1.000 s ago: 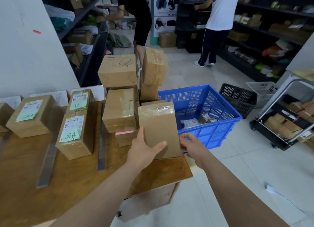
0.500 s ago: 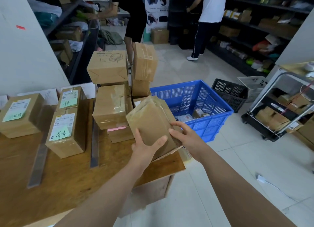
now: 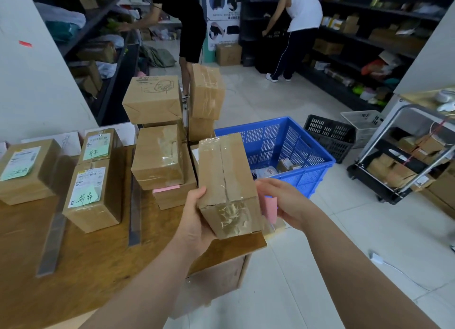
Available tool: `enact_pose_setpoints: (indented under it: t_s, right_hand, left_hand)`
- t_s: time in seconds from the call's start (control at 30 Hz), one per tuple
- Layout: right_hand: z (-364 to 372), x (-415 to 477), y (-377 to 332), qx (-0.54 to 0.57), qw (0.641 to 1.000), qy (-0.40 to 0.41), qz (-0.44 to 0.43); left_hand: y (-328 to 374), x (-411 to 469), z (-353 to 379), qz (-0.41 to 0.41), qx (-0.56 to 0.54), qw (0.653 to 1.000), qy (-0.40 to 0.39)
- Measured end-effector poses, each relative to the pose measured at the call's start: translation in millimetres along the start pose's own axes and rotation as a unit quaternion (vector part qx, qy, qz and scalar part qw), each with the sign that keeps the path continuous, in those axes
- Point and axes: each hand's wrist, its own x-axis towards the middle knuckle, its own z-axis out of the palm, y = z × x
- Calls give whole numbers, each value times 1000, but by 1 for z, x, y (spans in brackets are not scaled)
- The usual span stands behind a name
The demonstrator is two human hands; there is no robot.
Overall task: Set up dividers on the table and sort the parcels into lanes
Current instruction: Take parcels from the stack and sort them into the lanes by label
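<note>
L hand [image 3: 194, 220] is gripping the taped brown cardboard parcel [image 3: 226, 176], R hand [image 3: 285, 203] (grip unclear) is hovering at its pink paper tag [image 3: 270, 210]: best reading tag b4 choosing lane.

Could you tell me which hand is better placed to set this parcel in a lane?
Left: the left hand grips the parcel, table side; the right hand hangs past the table edge.

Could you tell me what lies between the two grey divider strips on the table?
In the head view, a near parcel and a far parcel, both green-noted.
</note>
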Motion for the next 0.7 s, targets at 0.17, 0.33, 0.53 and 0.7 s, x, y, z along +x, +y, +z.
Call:
enact_pose_setpoints:
  t_s: [0.17, 0.33, 0.53, 0.7]
  right_hand:
    - [6, -3, -7, 58, 997, -51, 23]
    - [5, 2, -13, 39, 997, 11, -64]
    - [30, 1, -42, 26, 991, 9, -131]
    - [68, -3, -67, 12, 989, -1, -146]
  left_hand:
    - [7, 1, -2, 21, -85, 996, 3]
    - [23, -5, -15, 114, 62, 990, 57]
    - [43, -17, -16, 173, 201, 959, 98]
    - [70, -38, -25, 180, 232, 944, 150]
